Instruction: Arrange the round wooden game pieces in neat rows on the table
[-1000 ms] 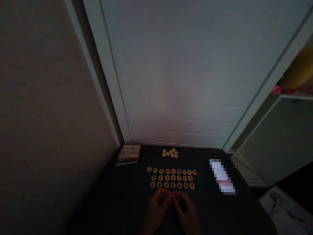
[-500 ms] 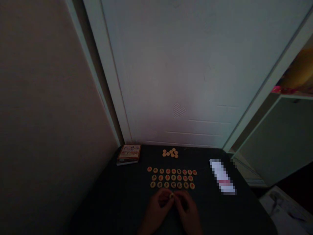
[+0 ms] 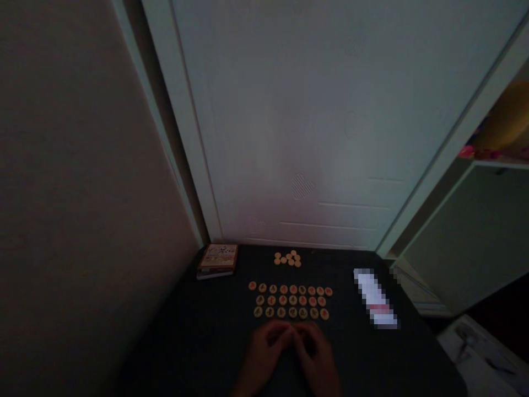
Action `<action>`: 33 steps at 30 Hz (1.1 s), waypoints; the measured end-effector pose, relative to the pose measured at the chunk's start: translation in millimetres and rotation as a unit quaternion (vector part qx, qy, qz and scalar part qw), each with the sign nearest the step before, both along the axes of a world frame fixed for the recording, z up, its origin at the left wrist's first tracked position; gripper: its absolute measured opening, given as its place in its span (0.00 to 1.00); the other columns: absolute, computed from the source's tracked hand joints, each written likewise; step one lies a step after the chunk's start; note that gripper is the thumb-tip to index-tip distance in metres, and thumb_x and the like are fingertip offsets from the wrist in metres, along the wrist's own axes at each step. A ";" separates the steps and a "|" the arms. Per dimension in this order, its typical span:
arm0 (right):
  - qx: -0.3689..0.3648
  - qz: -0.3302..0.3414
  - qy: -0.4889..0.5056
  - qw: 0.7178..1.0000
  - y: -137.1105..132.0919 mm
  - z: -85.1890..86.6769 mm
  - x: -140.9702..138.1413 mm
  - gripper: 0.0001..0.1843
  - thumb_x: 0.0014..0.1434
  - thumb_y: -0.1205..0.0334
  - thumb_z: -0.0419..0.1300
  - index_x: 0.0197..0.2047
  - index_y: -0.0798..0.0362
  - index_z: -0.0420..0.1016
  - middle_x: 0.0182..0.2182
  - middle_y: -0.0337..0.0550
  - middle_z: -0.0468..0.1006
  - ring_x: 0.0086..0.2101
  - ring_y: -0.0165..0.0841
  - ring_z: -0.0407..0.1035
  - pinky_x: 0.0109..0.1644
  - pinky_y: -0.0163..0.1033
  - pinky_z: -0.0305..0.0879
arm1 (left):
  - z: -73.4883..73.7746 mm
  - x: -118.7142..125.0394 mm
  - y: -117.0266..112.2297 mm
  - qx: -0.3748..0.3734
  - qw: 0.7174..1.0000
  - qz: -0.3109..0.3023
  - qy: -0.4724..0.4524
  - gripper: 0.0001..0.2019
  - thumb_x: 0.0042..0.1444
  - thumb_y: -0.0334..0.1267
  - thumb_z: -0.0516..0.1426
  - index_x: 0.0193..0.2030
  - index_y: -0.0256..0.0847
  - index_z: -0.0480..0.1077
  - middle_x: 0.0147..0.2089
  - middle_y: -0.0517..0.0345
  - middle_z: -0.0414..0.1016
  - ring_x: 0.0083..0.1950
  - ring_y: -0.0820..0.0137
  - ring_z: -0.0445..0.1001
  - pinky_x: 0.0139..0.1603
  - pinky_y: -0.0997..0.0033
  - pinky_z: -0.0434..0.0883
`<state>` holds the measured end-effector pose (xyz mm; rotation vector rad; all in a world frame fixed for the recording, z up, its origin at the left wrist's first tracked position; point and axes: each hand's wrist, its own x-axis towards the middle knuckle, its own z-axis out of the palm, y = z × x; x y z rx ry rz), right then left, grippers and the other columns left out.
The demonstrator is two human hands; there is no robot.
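My left hand (image 3: 268,350) and my right hand (image 3: 314,347) meet at the front of the dark table, fingers curled and fingertips pressed together. A Chinese chess piece is pinched between them, now mostly hidden by the fingers. Just beyond the fingertips lie three rows of round wooden Chinese chess pieces (image 3: 293,300), face up with red or black characters. The nearest row almost touches my fingers in this view. Farther back sits a loose cluster of pale discs (image 3: 289,257) with no characters visible on them.
A small stack of boxes or books (image 3: 219,260) stands at the table's back left corner. A pixelated white and pink item (image 3: 376,299) lies on the right. Behind the dark table (image 3: 198,336) rises a white panel (image 3: 264,121); a wall (image 3: 82,193) closes the left side.
The piece between my fingertips has been turned or covered, so its face no longer shows. Both hands stay nearly in place. The rows and the pale discs have not moved.
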<state>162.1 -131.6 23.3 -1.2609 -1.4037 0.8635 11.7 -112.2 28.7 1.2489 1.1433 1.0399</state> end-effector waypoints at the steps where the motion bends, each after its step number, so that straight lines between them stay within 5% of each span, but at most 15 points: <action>1: 0.004 -0.002 -0.001 1.000 0.1 0.0 -0.2 0.15 0.62 0.48 0.61 0.39 0.50 0.81 0.35 0.44 0.83 0.36 0.37 0.78 0.42 0.36 0.74 | -0.8 -0.5 0.5 -0.001 1.000 -0.005 0.002 0.17 0.54 0.52 0.63 0.41 0.41 0.81 0.43 0.50 0.86 0.45 0.58 0.82 0.48 0.65 0.77; 12: -0.013 -0.035 -0.010 0.999 1.0 -7.0 -2.1 0.15 0.61 0.47 0.61 0.39 0.50 0.81 0.34 0.44 0.84 0.34 0.37 0.78 0.40 0.34 0.73 | -0.5 -6.6 1.3 -0.004 1.000 -0.030 0.001 0.18 0.55 0.51 0.64 0.48 0.43 0.81 0.50 0.49 0.84 0.52 0.56 0.80 0.58 0.61 0.74; 22: -0.053 -0.035 -0.018 0.998 2.2 -13.5 1.0 0.16 0.60 0.47 0.62 0.35 0.51 0.78 0.29 0.41 0.82 0.32 0.37 0.77 0.37 0.33 0.70 | -7.4 -1.4 0.1 0.007 1.000 -0.016 0.013 0.13 0.51 0.45 0.67 0.40 0.40 0.79 0.39 0.52 0.85 0.41 0.61 0.83 0.45 0.68 0.77; 33: -0.060 -0.016 -0.009 0.998 1.3 -13.9 2.5 0.18 0.63 0.46 0.59 0.37 0.52 0.78 0.33 0.43 0.83 0.36 0.38 0.77 0.42 0.35 0.70 | -3.8 0.5 -1.4 0.026 1.000 -0.010 0.011 0.11 0.57 0.45 0.63 0.40 0.40 0.79 0.41 0.53 0.85 0.43 0.62 0.82 0.47 0.68 0.76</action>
